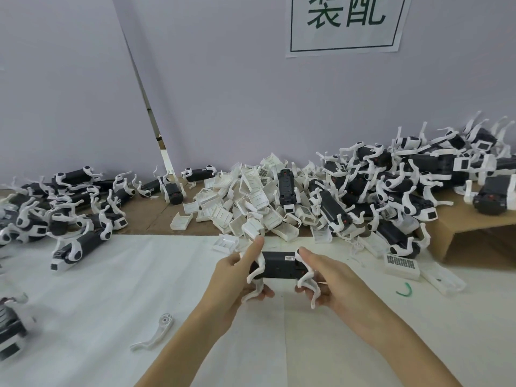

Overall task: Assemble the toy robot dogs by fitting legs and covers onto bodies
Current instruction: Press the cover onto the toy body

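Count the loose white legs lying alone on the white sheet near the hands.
1. A single white plastic leg lies on the white sheet, left of the left forearm. More may be hidden in the piles behind.

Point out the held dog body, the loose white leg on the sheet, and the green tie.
Dog body (279,265), head view, on its black top face.
Loose leg (159,331), head view, mid-shaft.
Green tie (405,291), head view, on its curve.

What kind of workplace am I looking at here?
Probably a toy assembly bench in a small factory: a heap of loose white plastic covers, piles of black-and-white toy dog bodies, and a green-lettered paper wall sign. Both hands hold one black body.
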Demonstrator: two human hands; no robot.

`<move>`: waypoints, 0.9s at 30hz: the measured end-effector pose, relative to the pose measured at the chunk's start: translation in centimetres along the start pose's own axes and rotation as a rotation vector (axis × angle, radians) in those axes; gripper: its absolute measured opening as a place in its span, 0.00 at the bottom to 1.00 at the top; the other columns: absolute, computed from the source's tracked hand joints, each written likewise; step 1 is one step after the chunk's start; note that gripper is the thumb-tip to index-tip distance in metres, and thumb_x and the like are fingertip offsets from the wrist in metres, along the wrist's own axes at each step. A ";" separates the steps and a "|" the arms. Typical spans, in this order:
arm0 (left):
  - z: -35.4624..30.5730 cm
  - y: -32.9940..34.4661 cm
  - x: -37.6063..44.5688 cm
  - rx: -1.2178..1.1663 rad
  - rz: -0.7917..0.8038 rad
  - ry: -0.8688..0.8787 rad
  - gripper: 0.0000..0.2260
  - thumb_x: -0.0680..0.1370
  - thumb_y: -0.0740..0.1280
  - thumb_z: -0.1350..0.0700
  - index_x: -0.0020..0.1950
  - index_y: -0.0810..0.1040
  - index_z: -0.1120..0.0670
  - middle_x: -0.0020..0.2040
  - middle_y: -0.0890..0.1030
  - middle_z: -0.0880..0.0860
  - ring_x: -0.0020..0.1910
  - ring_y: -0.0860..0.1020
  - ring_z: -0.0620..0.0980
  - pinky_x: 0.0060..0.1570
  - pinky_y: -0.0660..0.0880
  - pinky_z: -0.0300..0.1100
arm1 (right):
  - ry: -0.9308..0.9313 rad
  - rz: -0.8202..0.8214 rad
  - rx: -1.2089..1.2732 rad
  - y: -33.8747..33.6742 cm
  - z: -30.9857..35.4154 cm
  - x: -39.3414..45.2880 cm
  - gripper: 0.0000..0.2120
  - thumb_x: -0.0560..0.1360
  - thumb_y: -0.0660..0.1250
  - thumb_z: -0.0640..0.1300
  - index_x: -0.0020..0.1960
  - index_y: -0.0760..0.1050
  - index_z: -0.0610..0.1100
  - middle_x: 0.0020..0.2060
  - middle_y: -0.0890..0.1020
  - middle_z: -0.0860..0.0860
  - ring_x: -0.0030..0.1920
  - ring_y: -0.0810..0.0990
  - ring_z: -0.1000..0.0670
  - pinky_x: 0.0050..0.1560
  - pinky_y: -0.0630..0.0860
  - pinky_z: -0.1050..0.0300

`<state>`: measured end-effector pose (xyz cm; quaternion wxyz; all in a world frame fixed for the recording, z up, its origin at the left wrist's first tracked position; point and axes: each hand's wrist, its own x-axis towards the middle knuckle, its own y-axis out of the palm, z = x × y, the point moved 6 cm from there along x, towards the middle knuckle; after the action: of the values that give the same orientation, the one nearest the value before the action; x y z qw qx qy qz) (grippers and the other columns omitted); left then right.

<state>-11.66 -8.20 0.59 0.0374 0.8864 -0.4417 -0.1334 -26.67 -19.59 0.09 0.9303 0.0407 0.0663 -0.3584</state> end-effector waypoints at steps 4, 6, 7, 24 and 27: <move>-2.1 -0.3 -0.3 0.109 -0.030 0.327 0.24 0.69 0.84 0.44 0.58 0.83 0.53 0.47 0.88 0.53 0.45 0.86 0.52 0.45 0.80 0.41 | -0.170 0.105 0.048 -0.4 0.8 -0.1 0.17 0.77 0.75 0.52 0.65 0.81 0.55 0.57 0.86 0.47 0.60 0.84 0.44 0.64 0.80 0.45; -2.7 -0.2 -0.8 0.236 0.002 0.485 0.22 0.67 0.82 0.45 0.59 0.85 0.49 0.51 0.88 0.48 0.52 0.86 0.47 0.50 0.79 0.35 | -0.259 0.157 -0.021 -0.4 1.2 -0.2 0.22 0.79 0.72 0.48 0.72 0.76 0.59 0.65 0.82 0.51 0.65 0.81 0.44 0.70 0.75 0.42; -2.9 -0.2 -0.9 0.268 0.029 0.537 0.22 0.67 0.81 0.45 0.59 0.85 0.49 0.53 0.88 0.47 0.54 0.86 0.46 0.52 0.79 0.33 | -0.301 0.179 -0.060 -0.4 1.5 -0.3 0.25 0.79 0.70 0.47 0.74 0.73 0.60 0.69 0.80 0.52 0.66 0.80 0.44 0.72 0.72 0.39; -3.0 -2.4 1.1 0.802 0.099 0.745 0.40 0.76 0.80 0.59 0.78 0.62 0.37 0.71 0.75 0.33 0.71 0.74 0.39 0.68 0.67 0.29 | -0.875 -0.204 -0.853 1.0 3.2 -1.9 0.49 0.74 0.77 0.36 0.83 0.54 0.63 0.70 0.67 0.63 0.74 0.68 0.53 0.73 0.65 0.66; -3.1 -1.8 0.6 0.773 0.129 0.758 0.39 0.74 0.81 0.54 0.77 0.64 0.36 0.68 0.78 0.35 0.69 0.76 0.41 0.67 0.69 0.30 | -0.893 -0.227 -0.845 1.3 2.7 -1.9 0.43 0.75 0.77 0.39 0.81 0.60 0.62 0.73 0.65 0.59 0.75 0.66 0.55 0.71 0.62 0.70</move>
<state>-9.06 -7.74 3.11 -0.1264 0.7926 -0.4677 0.3703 -26.94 -17.73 3.03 0.7600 -0.4920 -0.1891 -0.3802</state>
